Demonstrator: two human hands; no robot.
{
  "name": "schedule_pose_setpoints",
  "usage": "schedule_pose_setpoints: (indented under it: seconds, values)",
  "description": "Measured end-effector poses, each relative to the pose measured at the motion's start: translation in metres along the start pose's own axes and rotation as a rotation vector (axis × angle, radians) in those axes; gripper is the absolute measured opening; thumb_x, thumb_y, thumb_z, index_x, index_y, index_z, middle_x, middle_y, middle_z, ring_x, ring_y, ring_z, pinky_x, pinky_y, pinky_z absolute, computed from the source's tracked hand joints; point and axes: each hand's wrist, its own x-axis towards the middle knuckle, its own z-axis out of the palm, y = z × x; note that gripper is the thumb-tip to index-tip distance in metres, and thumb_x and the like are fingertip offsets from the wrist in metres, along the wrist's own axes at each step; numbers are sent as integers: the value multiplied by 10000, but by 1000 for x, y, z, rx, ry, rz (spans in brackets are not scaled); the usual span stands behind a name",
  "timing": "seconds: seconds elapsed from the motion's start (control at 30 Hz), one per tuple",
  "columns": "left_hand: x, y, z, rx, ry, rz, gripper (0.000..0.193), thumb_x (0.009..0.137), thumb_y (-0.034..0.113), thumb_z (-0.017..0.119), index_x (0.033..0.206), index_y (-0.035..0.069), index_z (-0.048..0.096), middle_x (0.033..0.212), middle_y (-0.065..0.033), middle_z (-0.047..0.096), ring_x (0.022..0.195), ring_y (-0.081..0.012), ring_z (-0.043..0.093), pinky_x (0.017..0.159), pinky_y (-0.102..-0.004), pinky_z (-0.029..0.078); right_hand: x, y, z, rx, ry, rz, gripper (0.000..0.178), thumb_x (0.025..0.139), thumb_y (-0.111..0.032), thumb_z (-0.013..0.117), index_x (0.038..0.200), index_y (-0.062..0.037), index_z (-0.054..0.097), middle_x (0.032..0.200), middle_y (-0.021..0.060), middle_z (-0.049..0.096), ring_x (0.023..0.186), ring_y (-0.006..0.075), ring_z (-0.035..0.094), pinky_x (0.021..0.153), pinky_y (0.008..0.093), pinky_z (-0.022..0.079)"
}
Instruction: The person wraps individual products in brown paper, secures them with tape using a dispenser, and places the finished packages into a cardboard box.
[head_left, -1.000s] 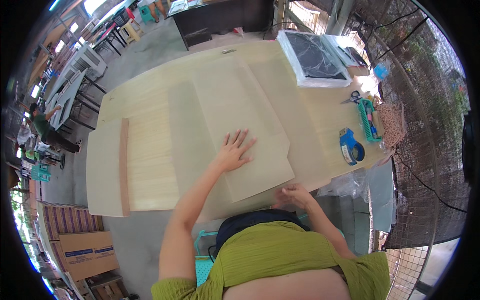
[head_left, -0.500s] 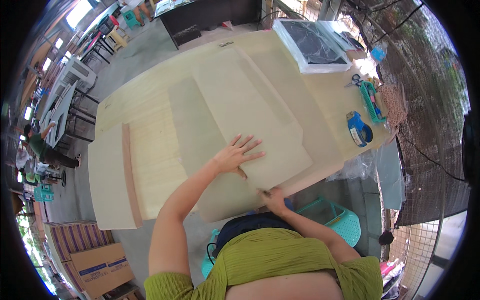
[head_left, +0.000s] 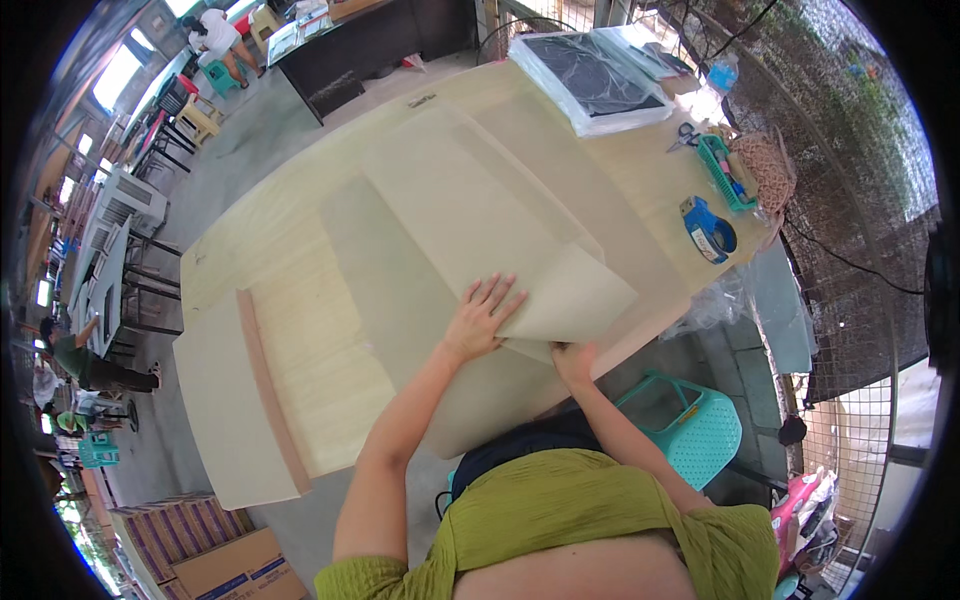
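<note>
The beige sheet now curls up at its near end, no longer flat on the larger sheet; your left hand lies spread on it, your right hand meets its edge, whether pinching I cannot tell

Beyond the far edge of the worktop, a black desk stands on grey concrete floor; dark mesh netting hangs past the right edge.
</note>
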Motion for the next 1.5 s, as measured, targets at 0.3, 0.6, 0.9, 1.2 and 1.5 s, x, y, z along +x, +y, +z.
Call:
schedule_pose_setpoints:
  seconds: [0.3,0.6,0.9,1.2,1.5]
  values:
    - [6,2,-12,52,-13,34,1058,591,325,862,1503,258,328,1578,-92,275,1406,-403,301,1122,-516,301,4,58,12,-209,172,-65,396,677,-143,777,1045,-46,671,1079,189,632,1042,400,573,901,495,447]
    - [-6,-3,8,-51,97,-20,1093,514,319,884,1483,281,380,1583,-77,279,1417,-390,288,1127,-543,279,-45,-45,-104,-186,-437,-304,316,706,-73,743,1012,-60,665,1004,146,627,1015,335,596,897,434,491]
    - [-3,-3,0,52,32,-3,969,649,335,811,1500,255,355,1586,-76,276,1423,-399,281,1134,-549,264,-30,-49,-26,-624,-686,-388,1028,784,-586,671,1484,40,254,1488,224,359,1398,372,326,1161,476,261]
    - [-17,-9,15,84,120,128,797,761,308,709,1485,204,392,1562,-66,335,1421,-378,311,1129,-593,256,-27,-33,-77,-681,-727,-342,1014,776,-518,718,1503,-2,235,1546,193,287,1444,341,267,1164,494,267]
    - [-22,0,35,96,277,15,748,732,310,713,1437,226,476,1515,-17,423,1405,-345,353,1136,-590,242,-29,-61,-54,457,-596,395,446,858,-245,741,1217,-22,598,1165,131,624,1061,260,584,896,399,471]
